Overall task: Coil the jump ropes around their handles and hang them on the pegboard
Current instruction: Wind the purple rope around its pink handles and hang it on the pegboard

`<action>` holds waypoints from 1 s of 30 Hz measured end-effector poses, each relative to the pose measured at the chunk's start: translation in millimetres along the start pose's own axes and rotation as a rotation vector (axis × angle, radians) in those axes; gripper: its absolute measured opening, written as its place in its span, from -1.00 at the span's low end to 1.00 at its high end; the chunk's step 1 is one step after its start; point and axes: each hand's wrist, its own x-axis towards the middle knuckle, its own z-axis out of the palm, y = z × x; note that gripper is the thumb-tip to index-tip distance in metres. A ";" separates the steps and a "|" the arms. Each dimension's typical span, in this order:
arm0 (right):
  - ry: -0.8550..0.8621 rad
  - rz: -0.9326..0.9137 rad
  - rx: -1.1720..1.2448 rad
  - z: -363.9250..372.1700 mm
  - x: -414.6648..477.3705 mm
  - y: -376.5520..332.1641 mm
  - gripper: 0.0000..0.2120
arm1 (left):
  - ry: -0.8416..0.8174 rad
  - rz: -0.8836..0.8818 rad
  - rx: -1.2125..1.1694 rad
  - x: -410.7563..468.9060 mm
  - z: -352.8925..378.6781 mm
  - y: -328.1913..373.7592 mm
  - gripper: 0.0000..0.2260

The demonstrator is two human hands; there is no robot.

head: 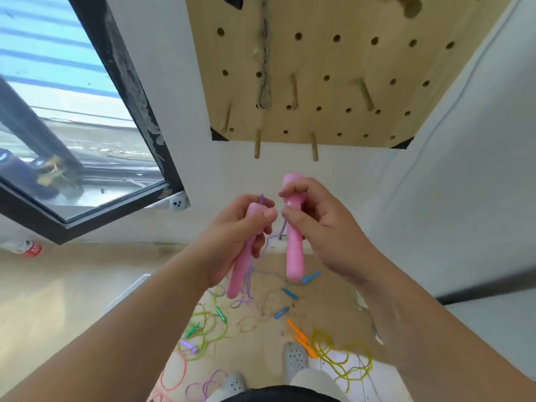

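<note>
My left hand (pixel 237 236) grips one pink handle (pixel 236 274), and my right hand (pixel 316 221) grips the other pink handle (pixel 294 256). Both handles stand roughly upright, side by side, a little apart. A thin purple rope (pixel 274 237) runs from their tops and hangs between them down toward the floor. Straight ahead on the wall is the wooden pegboard (pixel 333 59), with several wooden pegs (pixel 314 150) sticking out; its two lowest pegs are just above my hands.
On the floor lie loose jump ropes: green (pixel 208 323), blue-handled (pixel 285 303), orange-handled with yellow cord (pixel 333 346), and pink and purple ones (pixel 179 369). My grey clogs (pixel 294 358) stand among them. A metal chain (pixel 264 68) hangs on the pegboard. A window (pixel 72 126) is at left.
</note>
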 end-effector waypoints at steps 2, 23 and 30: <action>-0.091 0.011 0.008 -6.6 6.4 1.2 -0.64 | -0.011 0.001 0.046 9.1 16.3 4.3 -0.47; -0.432 -0.015 -0.413 -78.5 57.0 62.6 -0.86 | 0.103 0.125 1.283 41.7 45.3 16.0 -0.49; -0.396 -0.017 -0.372 -92.9 46.5 55.7 -0.76 | 0.273 0.115 1.104 56.1 42.9 -10.1 -0.74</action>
